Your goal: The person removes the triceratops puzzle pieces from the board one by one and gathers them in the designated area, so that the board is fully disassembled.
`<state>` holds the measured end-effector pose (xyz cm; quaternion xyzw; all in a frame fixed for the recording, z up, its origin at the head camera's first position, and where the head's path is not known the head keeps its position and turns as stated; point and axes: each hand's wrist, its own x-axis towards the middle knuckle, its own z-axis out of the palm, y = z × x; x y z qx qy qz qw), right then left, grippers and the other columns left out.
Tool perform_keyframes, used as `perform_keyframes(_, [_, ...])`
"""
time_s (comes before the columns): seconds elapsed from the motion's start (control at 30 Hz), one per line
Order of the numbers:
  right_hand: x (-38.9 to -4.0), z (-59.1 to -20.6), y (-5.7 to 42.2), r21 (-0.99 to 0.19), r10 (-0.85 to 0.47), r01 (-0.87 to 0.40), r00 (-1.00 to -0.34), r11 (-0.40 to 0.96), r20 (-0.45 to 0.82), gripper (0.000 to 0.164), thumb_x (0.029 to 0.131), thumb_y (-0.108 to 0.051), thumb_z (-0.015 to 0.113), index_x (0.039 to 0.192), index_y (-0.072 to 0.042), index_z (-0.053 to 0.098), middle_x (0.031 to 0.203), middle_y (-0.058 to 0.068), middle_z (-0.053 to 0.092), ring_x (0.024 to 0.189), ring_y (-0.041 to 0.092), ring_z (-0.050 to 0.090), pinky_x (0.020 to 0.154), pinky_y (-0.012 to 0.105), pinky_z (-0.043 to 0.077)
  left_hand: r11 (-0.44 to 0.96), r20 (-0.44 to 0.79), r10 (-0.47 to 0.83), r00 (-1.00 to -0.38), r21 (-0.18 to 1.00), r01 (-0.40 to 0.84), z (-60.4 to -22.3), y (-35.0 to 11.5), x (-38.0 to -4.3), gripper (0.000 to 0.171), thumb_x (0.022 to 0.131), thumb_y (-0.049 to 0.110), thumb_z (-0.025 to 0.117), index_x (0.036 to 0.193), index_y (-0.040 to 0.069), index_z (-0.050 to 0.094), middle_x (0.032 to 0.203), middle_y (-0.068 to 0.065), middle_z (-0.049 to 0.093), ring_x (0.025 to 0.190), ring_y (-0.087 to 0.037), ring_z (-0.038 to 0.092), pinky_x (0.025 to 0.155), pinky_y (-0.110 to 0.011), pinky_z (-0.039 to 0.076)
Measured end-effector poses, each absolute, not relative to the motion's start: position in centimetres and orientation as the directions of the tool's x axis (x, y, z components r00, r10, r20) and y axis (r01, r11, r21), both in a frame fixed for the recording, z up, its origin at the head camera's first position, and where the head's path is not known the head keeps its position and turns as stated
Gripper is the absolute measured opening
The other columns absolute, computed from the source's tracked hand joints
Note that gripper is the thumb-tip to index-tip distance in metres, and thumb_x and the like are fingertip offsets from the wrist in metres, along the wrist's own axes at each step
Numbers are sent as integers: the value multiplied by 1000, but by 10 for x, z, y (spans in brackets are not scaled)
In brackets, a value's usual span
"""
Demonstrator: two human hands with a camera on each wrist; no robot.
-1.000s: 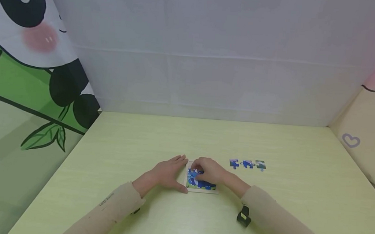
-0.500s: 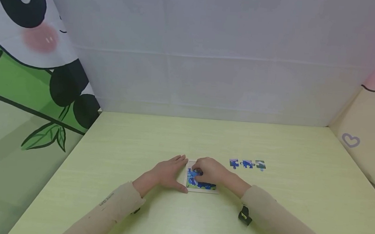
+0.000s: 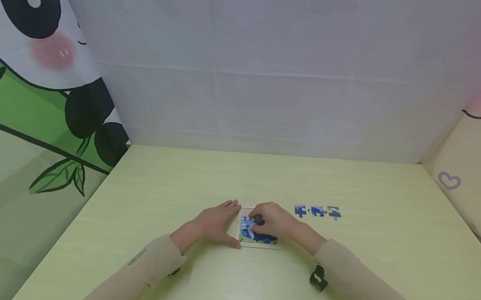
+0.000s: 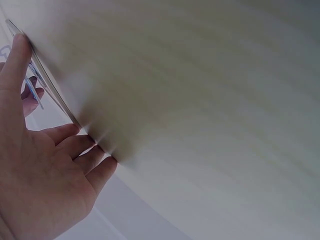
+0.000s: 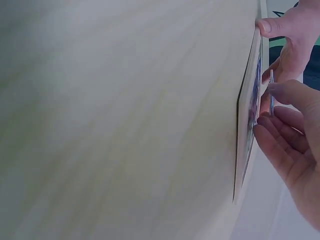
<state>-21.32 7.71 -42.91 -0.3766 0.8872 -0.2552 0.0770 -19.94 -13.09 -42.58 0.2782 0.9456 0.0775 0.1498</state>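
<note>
A small framed jigsaw puzzle [image 3: 258, 245] with a blue dinosaur picture lies flat on the table, partly covered by my right hand [image 3: 276, 220]. Thumb and fingers of that hand pinch a thin puzzle piece [image 5: 272, 103] just above the picture, seen nearly edge-on in the right wrist view. My left hand [image 3: 214, 222] rests against the frame's left side, fingers extended and thumb at the near left corner. In the left wrist view its fingertips touch the frame edge [image 4: 55, 95]. What lies under the right hand is hidden.
Three loose puzzle pieces sit in a row behind and right of the frame: a left one [image 3: 300, 210], a middle one [image 3: 316, 211] and a right one [image 3: 334, 211]. Beyond the pale table [image 3: 179, 173] rises a grey-white backdrop [image 3: 244, 98], with printed cloths either side.
My right hand has shifted slightly to the right over the puzzle, with the piece still pinched. The left hand stays at the frame, and the loose pieces have not moved.
</note>
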Motion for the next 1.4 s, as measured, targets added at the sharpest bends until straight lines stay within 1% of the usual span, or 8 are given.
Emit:
perform_keyframes(0.17, [-212, -426, 84, -508, -690, -616, -722, 602, 58, 30, 80, -17, 69, 106, -3, 66, 98, 3, 66, 84, 9, 60, 74, 21, 50, 832, -236, 551, -800, 231, 505, -426, -131, -200, 106, 65, 66, 65, 143, 6, 26, 149, -11, 21, 136, -29, 19, 102, -45, 32])
perform_keyframes(0.37, [-211, -421, 100, -540, -672, -588, -739, 602, 55, 28, 78, -15, 69, 104, -6, 65, 97, 0, 65, 87, 11, 59, 74, 23, 50, 833, -242, 551, -799, 225, 506, -426, -131, -200, 107, 65, 67, 65, 143, 6, 26, 149, -11, 21, 136, -28, 19, 102, -45, 32])
perform_keyframes(0.5, [-211, -421, 117, -531, -663, -592, -745, 606, 75, 27, 77, -16, 70, 102, -7, 65, 94, -3, 63, 86, 10, 58, 72, 22, 49, 833, -246, 550, -798, 220, 507, -426, -131, -200, 108, 65, 67, 65, 143, 5, 25, 149, -11, 21, 136, -28, 18, 103, -46, 31])
perform_keyframes(0.73, [-210, -420, 148, -507, -634, -588, -767, 630, 100, 26, 76, -14, 68, 101, -5, 67, 93, -1, 65, 85, 13, 59, 67, 23, 49, 839, -244, 543, -804, 211, 502, -426, -131, -201, 107, 64, 67, 66, 143, 6, 25, 149, -10, 21, 137, -27, 18, 103, -45, 31])
perform_keyframes(0.9, [-209, -425, 169, -471, -618, -585, -779, 660, 103, 24, 78, -14, 68, 100, -4, 67, 92, -1, 65, 82, 13, 59, 65, 22, 48, 840, -245, 540, -805, 215, 498, -426, -131, -200, 107, 64, 67, 65, 143, 6, 25, 149, -10, 21, 137, -27, 18, 102, -46, 32])
perform_keyframes(1.07, [-208, -430, 186, -453, -620, -593, -777, 665, 106, 21, 77, -13, 69, 96, -3, 67, 89, -1, 64, 81, 13, 60, 65, 21, 49, 844, -253, 534, -806, 220, 490, -425, -130, -199, 107, 65, 66, 66, 143, 7, 25, 149, -10, 21, 137, -26, 17, 103, -46, 31])
perform_keyframes(1.2, [-208, -435, 195, -462, -614, -584, -783, 667, 102, 20, 76, -12, 71, 94, -3, 68, 87, -2, 63, 79, 12, 59, 65, 22, 49, 845, -258, 532, -806, 216, 489, -425, -128, -198, 106, 65, 65, 66, 143, 6, 26, 149, -10, 21, 137, -27, 18, 103, -46, 31])
perform_keyframes(1.4, [-211, -449, 203, -494, -613, -566, -786, 660, 82, 21, 75, -11, 72, 95, -5, 69, 88, -4, 61, 79, 9, 57, 67, 21, 49, 847, -261, 530, -807, 207, 489, -425, -126, -198, 106, 65, 65, 66, 143, 5, 26, 149, -11, 21, 137, -28, 18, 102, -46, 32])
